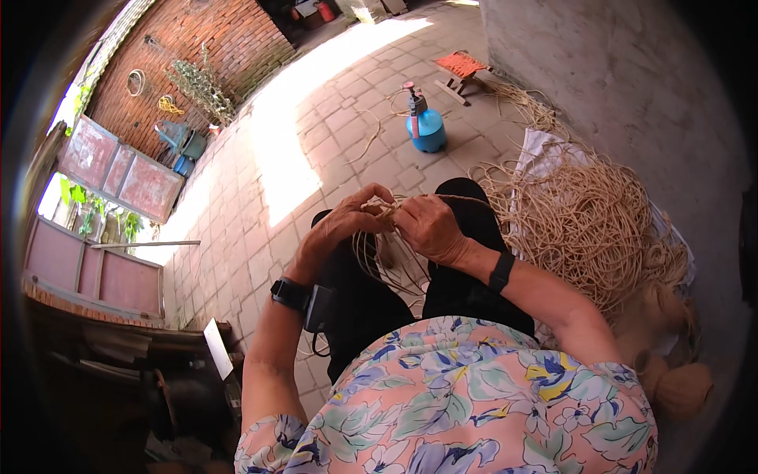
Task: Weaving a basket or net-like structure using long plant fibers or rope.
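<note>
Over my knees my left hand [352, 215] and my right hand [430, 227] meet, fingertips almost touching. Both are closed on tan straw cord [466, 197], which stretches off to the right over my right knee. Loose strands [365, 257] hang in loops below the fingers, between my legs. The exact point where the cords cross is hidden by the fingers. A large tangled heap of the same cord [588, 217] lies to the right on a white sheet [538, 152].
Ahead on the brick paving stands a blue spray bottle [427, 129]. Beyond it is a low folding stool [460, 65] with an orange seat. Round woven straw pieces [684, 390] lie at the lower right, beside the grey wall [624, 71]. Reddish panels [118, 170] stand at the left.
</note>
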